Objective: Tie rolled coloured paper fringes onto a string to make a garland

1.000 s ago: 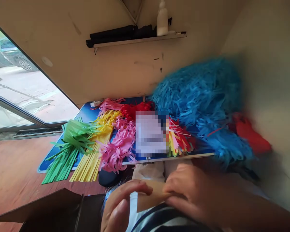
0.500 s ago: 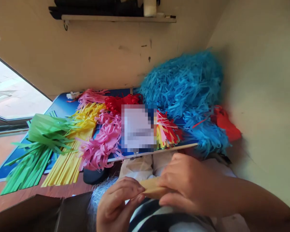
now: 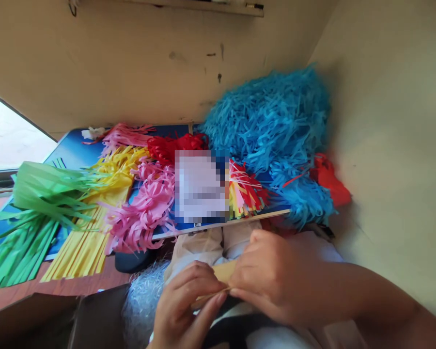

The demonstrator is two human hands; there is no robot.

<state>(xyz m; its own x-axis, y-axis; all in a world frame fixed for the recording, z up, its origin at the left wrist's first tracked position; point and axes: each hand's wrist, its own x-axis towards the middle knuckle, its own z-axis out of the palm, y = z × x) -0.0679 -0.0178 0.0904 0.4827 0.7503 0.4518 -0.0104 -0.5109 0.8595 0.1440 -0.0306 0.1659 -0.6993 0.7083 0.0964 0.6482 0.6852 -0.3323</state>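
A flat tan piece (image 3: 223, 272), perhaps paper or card, is held between my two hands above my lap. My left hand (image 3: 191, 300) pinches its near edge between thumb and fingers. Curled over its right end, my right hand (image 3: 265, 276) grips it with the thumb close to the left fingertips. Both hands cover much of the piece, so its full shape is hidden. Just beyond them, at the table's near edge, lies a multicoloured fringed bundle (image 3: 245, 191). A blurred-out pale patch (image 3: 201, 186) sits to its left.
On the blue table (image 3: 170, 130) lie green strips (image 3: 29, 232), yellow strips (image 3: 82, 247), pink strips (image 3: 145, 198), red strips (image 3: 178, 145) and a large blue shredded heap (image 3: 269, 116). Clear, shiny shreds (image 3: 143, 300) and a dark open box (image 3: 43, 315) are lower left.
The view has shifted, so the table items appear further left. My left hand has moved right along the tan piece, bringing its fingertips close to my right hand.
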